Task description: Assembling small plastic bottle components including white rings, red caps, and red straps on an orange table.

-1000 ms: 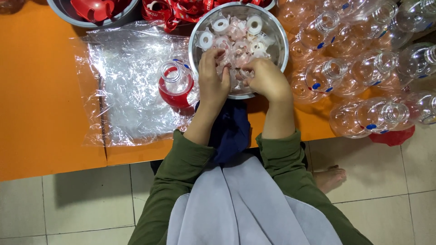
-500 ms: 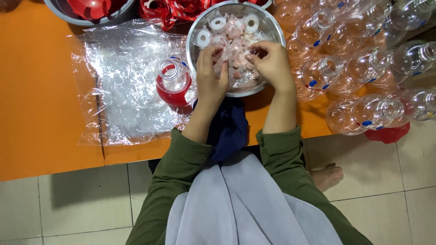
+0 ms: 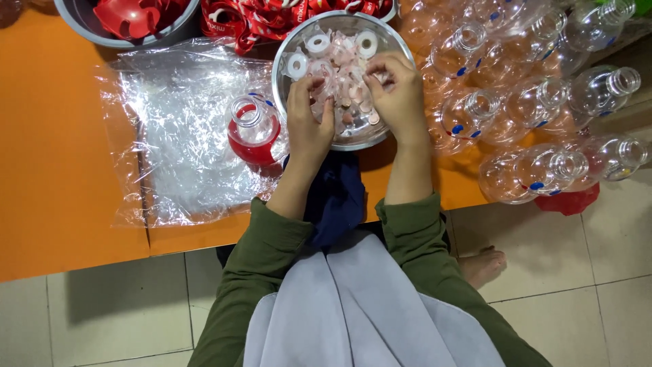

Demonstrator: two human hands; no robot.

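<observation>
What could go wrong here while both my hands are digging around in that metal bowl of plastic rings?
The metal bowl sits near the orange table's front edge, so pressing down on its near rim might tip it toward your lap. The red-filled bottle stands open right beside your left hand; a nudge could spill it onto the clear plastic sheet. The empty bottles by your right hand lie loose and could roll off.

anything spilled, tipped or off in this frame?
No spill visible. Both hands, left hand and right hand, are in the steel bowl of small rings and bits. One oddity: the empty clear bottles lie jumbled on their sides, some overhanging the orange table edge. The red-filled bottle stands upright on crumpled plastic sheet.
</observation>
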